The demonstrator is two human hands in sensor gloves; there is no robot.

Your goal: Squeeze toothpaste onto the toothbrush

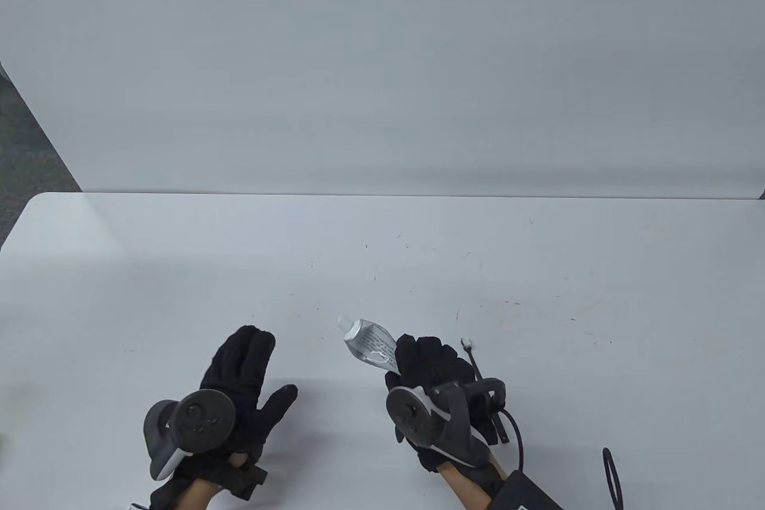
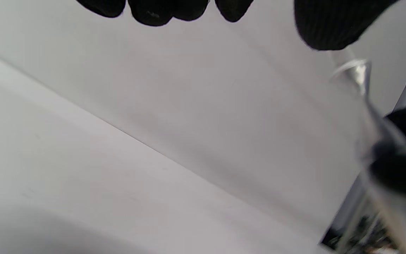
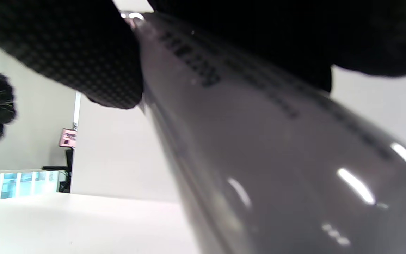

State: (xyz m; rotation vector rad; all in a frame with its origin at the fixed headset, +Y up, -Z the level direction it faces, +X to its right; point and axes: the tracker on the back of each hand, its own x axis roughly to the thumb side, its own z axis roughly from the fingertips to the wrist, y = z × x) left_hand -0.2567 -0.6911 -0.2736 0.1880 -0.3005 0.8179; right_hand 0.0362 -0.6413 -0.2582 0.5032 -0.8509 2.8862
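White tabletop (image 1: pixel 418 259) carries both hands: right hand (image 1: pixel 427 372) grips the silver plastic toothpaste tube (image 1: pixel 370 342), cap pointing toward the spread, empty left hand (image 1: pixel 239 378); thin dark toothbrush (image 1: pixel 472 357) lies just beyond its right side.

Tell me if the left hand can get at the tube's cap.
Probably yes: the left hand is open and holds nothing, and the cap juts clear of the right hand toward it over bare table.
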